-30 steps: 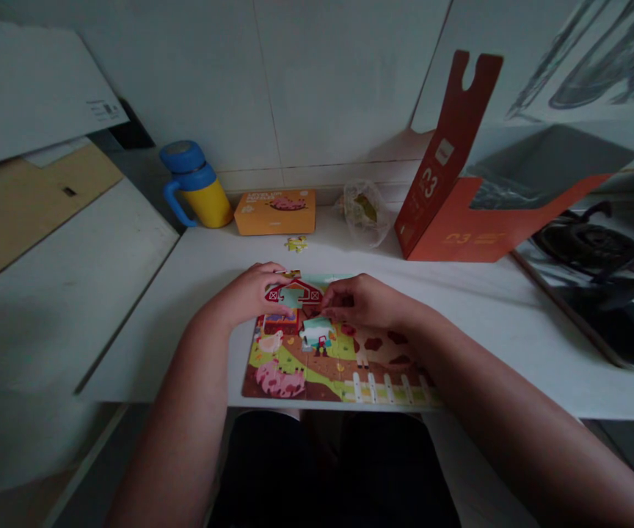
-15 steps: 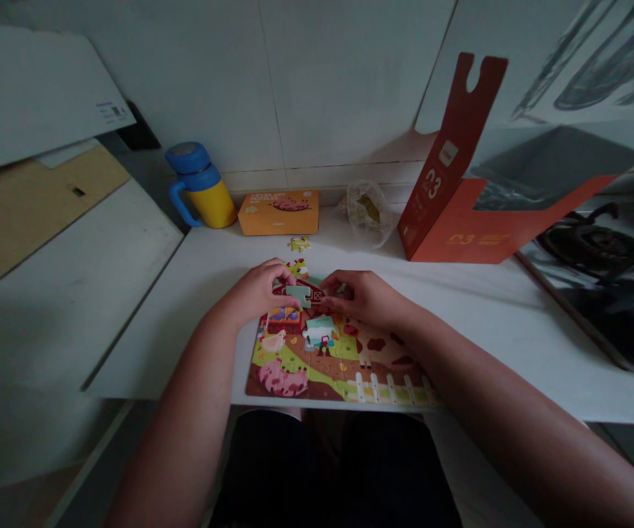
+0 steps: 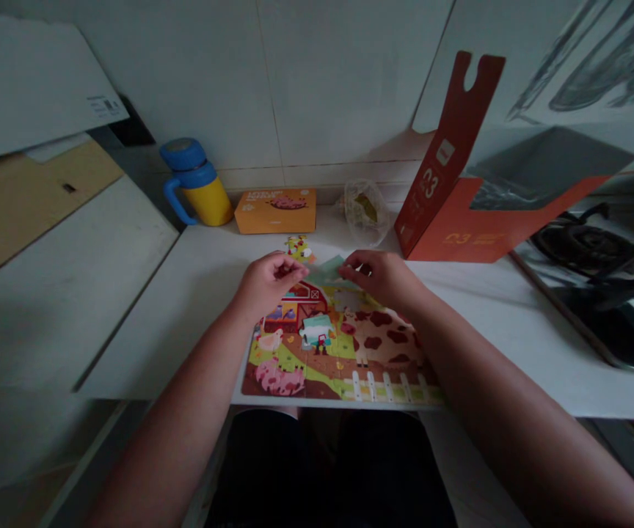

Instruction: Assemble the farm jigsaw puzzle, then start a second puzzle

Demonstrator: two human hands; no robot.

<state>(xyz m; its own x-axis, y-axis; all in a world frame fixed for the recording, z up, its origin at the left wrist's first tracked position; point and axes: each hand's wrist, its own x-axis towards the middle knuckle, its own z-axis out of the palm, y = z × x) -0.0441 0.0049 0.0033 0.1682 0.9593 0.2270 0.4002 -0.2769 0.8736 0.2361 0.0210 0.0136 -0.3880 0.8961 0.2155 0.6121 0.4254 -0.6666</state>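
A pale green puzzle piece [image 3: 329, 270] is between my two hands, above the upper edge of a partly assembled farm jigsaw puzzle [image 3: 322, 367]. My right hand [image 3: 380, 275] pinches its right end with thumb and fingers. At its left end, the closed fingertips of my left hand [image 3: 271, 284] hold the edge. Below them, the puzzle shows a red barn, a hen, a pig, a spotted cow and a white fence. A light piece with a small red tractor [image 3: 318, 331] lies on the puzzle's middle. Yellow puzzle pieces [image 3: 297, 247] lie just beyond my left hand.
An orange puzzle box [image 3: 277, 211] stands by the wall, beside a blue and yellow jug [image 3: 201, 187]. A clear plastic bag [image 3: 365, 213] sits right of it. Farther right are a tall red open carton [image 3: 454, 227] and a black gas stove [image 3: 608, 293]. White panels lean at left.
Both hands have moved slightly away from me. The pale green piece has shifted right and away, from my left fingers to between both hands. More of the barn and cow now shows.
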